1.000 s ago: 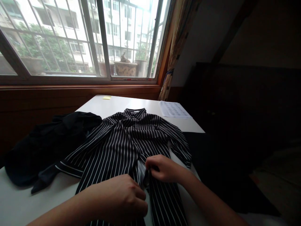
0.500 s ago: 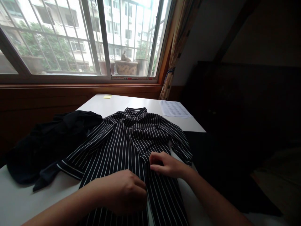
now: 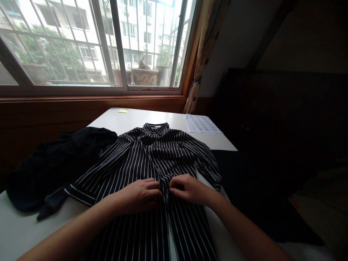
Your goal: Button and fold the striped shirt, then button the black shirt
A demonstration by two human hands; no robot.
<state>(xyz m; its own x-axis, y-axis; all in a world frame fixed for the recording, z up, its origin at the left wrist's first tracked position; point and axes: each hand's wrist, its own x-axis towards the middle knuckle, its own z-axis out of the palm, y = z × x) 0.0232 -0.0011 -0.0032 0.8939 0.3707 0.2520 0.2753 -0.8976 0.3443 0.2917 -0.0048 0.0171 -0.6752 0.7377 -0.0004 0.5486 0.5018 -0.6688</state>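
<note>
A black shirt with white stripes (image 3: pixel 136 159) lies face up with its collar toward the window and its sleeves spread. Its front edges part below the chest, and a narrow pale gap shows lower down. My left hand (image 3: pixel 141 194) is curled over the left front edge at mid-shirt, fingertips closed on the cloth, thumb mostly hidden. Opposite it, my right hand (image 3: pixel 187 188) pinches the right front edge between thumb and bent forefinger. The two hands are a small distance apart.
Dark crumpled clothing (image 3: pixel 57 163) lies left of the shirt on the white table (image 3: pixel 174 119). A yellow sticky note (image 3: pixel 123 110) and printed sheets (image 3: pixel 202 124) lie near the far edge. Beyond is a barred window (image 3: pixel 146 47) with a tied curtain (image 3: pixel 193 94).
My left hand has moved up and away from me along the front edge, level with my right hand. The opening between the shirt's front edges has narrowed. My right hand stays close to its place.
</note>
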